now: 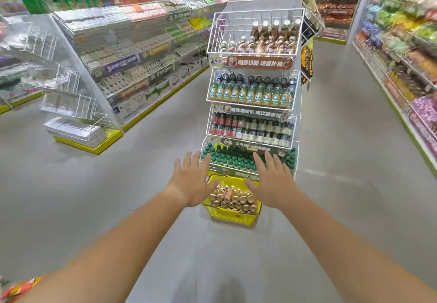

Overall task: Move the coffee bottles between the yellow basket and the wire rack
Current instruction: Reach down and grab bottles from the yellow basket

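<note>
Hands are both open and empty, fingers spread: left hand [192,184] and right hand [272,183]. Between and below them, the yellow plastic basket [230,215] holds brown coffee bottles [233,198]. Beyond the fingertips stands the white wire rack [254,49].

Basket [233,216] on the floor [343,184] before the wire rack [254,78], coffee bottles [233,200] inside it and on the rack's top tier; store shelves [132,49] left and right.
</note>
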A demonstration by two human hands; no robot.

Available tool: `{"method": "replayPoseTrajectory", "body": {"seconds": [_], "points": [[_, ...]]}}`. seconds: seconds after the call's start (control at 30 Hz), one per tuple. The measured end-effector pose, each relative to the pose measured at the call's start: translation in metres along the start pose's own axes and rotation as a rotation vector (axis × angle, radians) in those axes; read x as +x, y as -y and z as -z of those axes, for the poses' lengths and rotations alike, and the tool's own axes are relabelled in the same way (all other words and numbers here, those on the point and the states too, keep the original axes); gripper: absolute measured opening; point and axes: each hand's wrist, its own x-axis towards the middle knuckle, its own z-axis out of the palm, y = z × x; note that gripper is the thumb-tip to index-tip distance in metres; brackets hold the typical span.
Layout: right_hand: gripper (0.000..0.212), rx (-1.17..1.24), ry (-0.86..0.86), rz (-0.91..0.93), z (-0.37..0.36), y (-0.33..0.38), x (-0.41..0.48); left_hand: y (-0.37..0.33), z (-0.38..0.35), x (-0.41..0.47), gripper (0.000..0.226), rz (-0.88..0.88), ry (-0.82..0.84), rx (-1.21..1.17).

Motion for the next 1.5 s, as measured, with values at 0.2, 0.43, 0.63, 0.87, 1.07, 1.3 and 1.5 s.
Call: {"method": "replayPoseTrajectory", "body": {"seconds": [0.2, 0.43, 0.63, 0.87, 1.07, 1.3, 1.5], "points": [[0.086, -0.012, 0.035, -0.035, -0.02, -0.022, 0.128, 0.026, -0.012, 0.126, 0.083, -0.031, 0.075, -0.074], [0.085, 0.001, 0.1, -0.089, -0.047, -0.042, 0.244, 0.057, -0.043, 0.258, 0.083, -0.092, 0.153, -0.14], [0.085, 0.033, 0.189, -0.198, -0.091, -0.059, 0.34, 0.076, -0.101, 0.373, 0.082, -0.146, 0.268, -0.186], [0.082, 0.09, 0.347, -0.313, -0.161, -0.08, 0.438, 0.093, -0.163, 0.499, 0.083, -0.225, 0.416, -0.151], [0.079, 0.136, 0.441, -0.323, -0.238, -0.115, 0.493, 0.068, -0.25, 0.568, 0.083, -0.264, 0.485, -0.133], [0.077, 0.19, 0.555, -0.31, -0.396, -0.16, 0.507, 0.014, -0.413, 0.575, 0.076, -0.204, 0.625, -0.213], [0.078, 0.241, 0.635, -0.324, -0.54, -0.19, 0.489, -0.03, -0.56, 0.562, 0.08, -0.215, 0.768, -0.192]]}}
